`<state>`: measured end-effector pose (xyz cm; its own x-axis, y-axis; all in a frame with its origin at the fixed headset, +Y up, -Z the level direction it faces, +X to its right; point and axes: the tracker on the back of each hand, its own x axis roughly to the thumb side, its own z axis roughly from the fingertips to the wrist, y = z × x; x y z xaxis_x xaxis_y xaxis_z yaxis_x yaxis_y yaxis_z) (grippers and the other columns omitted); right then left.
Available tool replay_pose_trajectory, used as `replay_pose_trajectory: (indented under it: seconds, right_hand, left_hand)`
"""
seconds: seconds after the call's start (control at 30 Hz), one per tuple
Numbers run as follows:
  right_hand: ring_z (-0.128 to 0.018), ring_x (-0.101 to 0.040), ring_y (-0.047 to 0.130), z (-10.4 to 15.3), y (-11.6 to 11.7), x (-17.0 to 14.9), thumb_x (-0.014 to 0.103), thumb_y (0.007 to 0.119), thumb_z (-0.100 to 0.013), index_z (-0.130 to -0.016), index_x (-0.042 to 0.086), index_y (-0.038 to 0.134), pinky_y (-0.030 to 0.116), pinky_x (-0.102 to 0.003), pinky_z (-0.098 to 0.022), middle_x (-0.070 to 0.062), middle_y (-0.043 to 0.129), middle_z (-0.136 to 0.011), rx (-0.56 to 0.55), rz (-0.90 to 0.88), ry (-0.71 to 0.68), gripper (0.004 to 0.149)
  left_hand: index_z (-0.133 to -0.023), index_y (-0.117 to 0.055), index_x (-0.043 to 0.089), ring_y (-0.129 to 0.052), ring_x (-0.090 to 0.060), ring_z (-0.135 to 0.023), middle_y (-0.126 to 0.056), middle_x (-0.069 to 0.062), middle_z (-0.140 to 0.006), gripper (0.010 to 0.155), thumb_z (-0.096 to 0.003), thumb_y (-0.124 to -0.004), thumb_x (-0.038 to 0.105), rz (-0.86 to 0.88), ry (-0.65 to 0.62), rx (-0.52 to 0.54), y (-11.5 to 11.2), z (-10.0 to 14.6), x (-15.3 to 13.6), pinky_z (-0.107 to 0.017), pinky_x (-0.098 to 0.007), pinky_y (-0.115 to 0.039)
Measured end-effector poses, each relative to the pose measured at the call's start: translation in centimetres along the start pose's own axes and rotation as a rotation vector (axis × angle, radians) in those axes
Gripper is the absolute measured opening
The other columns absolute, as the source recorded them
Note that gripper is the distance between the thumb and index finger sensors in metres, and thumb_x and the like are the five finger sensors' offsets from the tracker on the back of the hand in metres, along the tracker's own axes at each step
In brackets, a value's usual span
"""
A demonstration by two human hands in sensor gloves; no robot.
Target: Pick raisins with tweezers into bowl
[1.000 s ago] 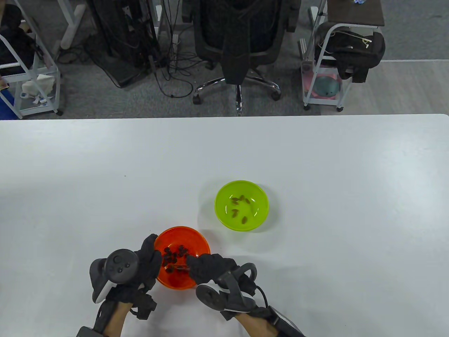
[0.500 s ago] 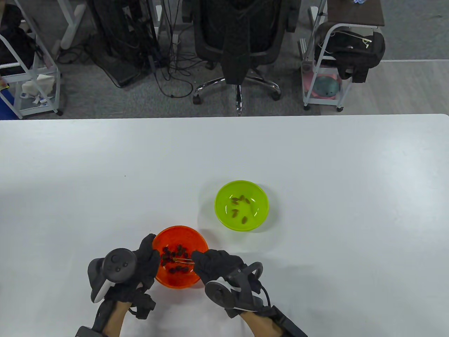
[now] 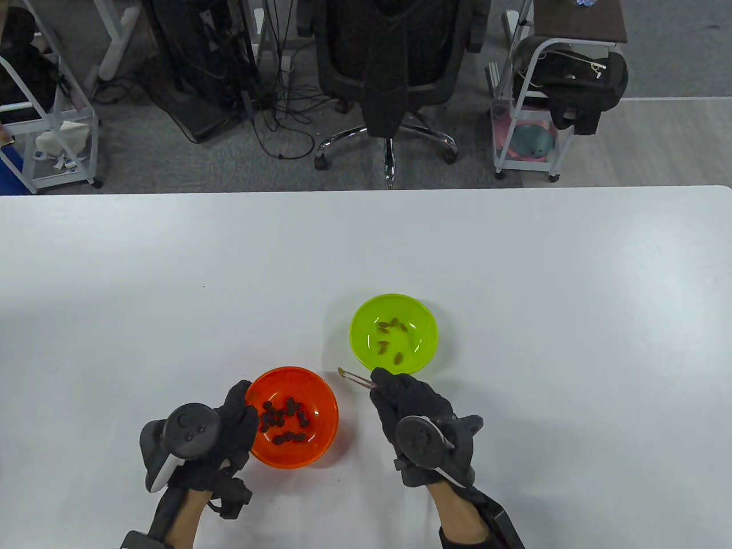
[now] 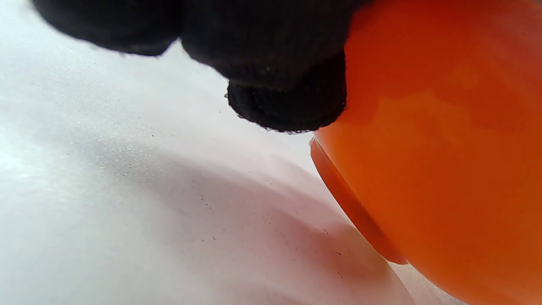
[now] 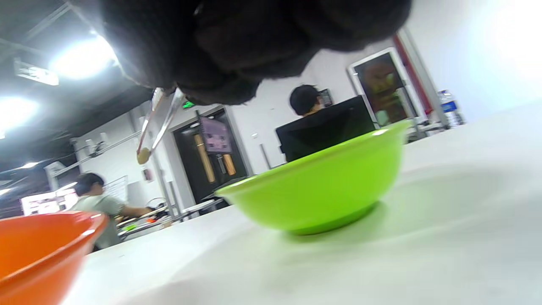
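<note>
One raisin (image 5: 143, 156) sits pinched in the tweezers (image 3: 355, 378), which the right hand (image 3: 413, 407) grips just beside the green bowl (image 3: 426, 334), probably to drop it there; the left hand (image 3: 229, 426) presses the orange bowl (image 3: 323, 400) steady.

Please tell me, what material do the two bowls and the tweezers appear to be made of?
Orange bowl and green bowl: probably plastic, smooth and glossy; the saturated colour glows slightly translucent, with soft highlights on the walls. Tweezers: likely metal, thin silvery arms that shine under the lamps; a pale raisin sits between their tips. The right hand holds them.
</note>
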<state>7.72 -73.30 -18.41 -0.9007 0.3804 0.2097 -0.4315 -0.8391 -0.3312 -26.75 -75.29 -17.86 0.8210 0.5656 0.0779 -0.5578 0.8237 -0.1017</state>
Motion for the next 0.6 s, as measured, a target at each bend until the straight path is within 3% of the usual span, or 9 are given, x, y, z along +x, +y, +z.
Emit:
replay_pose_trajectory:
  seconds: [0.3,0.6]
  right_hand:
    - [-0.039,-0.005,0.095,-0.6,0.1,-3.8,0.043,0.08,-0.054,-0.087,0.03,0.086,0.086,-0.024,-0.028,0.007,0.095,-0.069,-0.017,0.05,0.159,0.037]
    - [-0.04,-0.003,0.095,-0.6,0.3,-4.3,0.047,0.077,-0.055,-0.09,0.031,0.084,0.086,-0.023,-0.029,0.009,0.093,-0.07,-0.045,0.051,0.193,0.039]
  left_hand:
    - [-0.103,-0.067,0.005,-0.098,-0.008,-0.013,-0.101,-0.004,-0.047,0.056,-0.0585,-0.066,0.038,0.006,0.005,-0.001,0.1,0.0,-0.2,-0.016,-0.031,-0.09]
    - [-0.103,-0.067,0.005,-0.098,-0.008,-0.013,-0.101,-0.004,-0.047,0.056,-0.0584,-0.066,0.038,0.012,0.01,0.001,0.2,0.0,-0.3,-0.016,-0.031,-0.09]
